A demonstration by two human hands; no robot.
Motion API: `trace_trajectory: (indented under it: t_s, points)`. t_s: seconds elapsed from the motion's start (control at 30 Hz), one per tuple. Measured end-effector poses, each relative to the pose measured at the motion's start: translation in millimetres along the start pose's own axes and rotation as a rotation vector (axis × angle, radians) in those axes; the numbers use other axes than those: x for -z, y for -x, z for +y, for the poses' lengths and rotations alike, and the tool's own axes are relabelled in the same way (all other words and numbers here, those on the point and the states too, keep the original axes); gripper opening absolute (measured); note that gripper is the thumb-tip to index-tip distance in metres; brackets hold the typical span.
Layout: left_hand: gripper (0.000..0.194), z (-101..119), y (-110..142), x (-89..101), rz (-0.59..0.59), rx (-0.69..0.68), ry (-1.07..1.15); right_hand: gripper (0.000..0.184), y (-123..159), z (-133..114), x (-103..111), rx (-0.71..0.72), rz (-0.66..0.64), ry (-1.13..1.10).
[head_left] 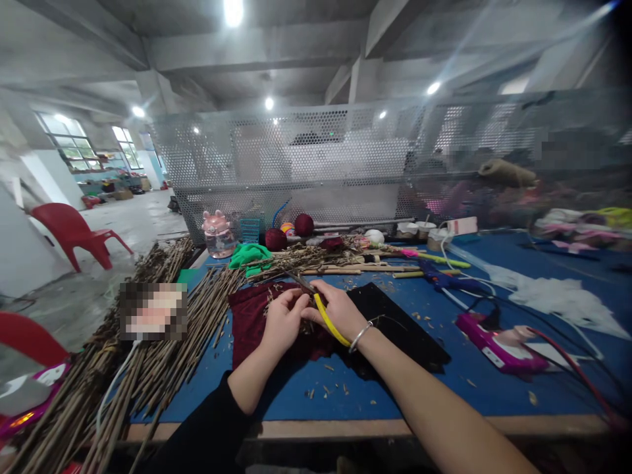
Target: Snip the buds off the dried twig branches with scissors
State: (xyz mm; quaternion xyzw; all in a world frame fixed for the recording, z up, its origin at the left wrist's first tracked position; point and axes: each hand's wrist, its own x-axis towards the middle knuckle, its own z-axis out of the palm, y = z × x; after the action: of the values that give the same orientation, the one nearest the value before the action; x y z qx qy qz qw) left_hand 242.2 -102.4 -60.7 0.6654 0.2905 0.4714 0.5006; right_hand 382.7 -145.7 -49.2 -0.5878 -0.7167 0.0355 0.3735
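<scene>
My right hand [340,315] is closed around a yellow-handled hand tool [323,316]; its dark narrow tip points away to the left, and I cannot tell whether it is scissors or pliers. Close beside it, my left hand [282,322] has thumb and fingers pinched together. Dry brown plant bits show around those fingers, but what they pinch is mostly hidden. Both hands are above a dark red cloth [247,322] on the blue table top [355,401]. A black cloth or sheet [395,322] lies under and beside my right wrist.
Long dry stalks [182,342] are piled at the left. Behind my hands lie more twigs [316,255], a green cloth [251,258] and dark red balls [304,224]. A blue glue gun [444,280] and a purple power strip [498,345] with cables occupy the right. A perforated screen [296,158] stands behind.
</scene>
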Motion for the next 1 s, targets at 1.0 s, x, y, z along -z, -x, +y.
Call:
trace_trajectory:
  t_s: [1.0]
  points:
    - [0.028,-0.7,0.3,1.1,-0.104,-0.007,-0.047,0.054,1.2,4.3,-6.5,0.071,-0.04,-0.06]
